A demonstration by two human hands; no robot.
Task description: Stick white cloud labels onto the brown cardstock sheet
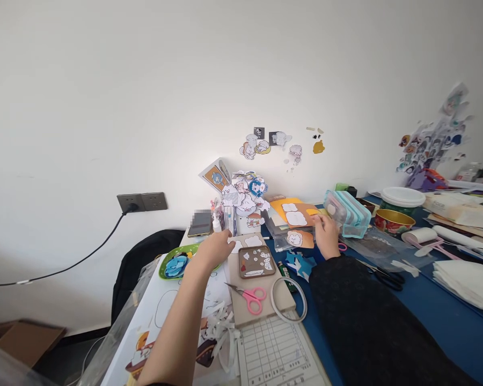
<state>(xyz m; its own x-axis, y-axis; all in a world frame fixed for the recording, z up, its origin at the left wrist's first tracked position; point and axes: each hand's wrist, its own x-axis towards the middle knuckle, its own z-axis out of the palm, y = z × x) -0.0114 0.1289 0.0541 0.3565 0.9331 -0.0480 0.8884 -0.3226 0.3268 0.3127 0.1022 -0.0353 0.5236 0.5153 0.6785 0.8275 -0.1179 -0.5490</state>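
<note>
My right hand pinches the right edge of an orange paper sheet with white cloud-like shapes on it. This sheet is held over plastic sleeves and a smaller orange card. My left hand reaches over the left edge of a beige board, thumb and fingers apart, close to white paper cut-outs. I cannot tell whether it touches them. On the board lie a brown tray of small cut-outs, pink-handled scissors and a roll of tape.
A green dish with blue pieces stands left of my left forearm. Behind are a phone and a holder full of paper figures. At right are a striped pencil case, a red tin, black scissors and tissues.
</note>
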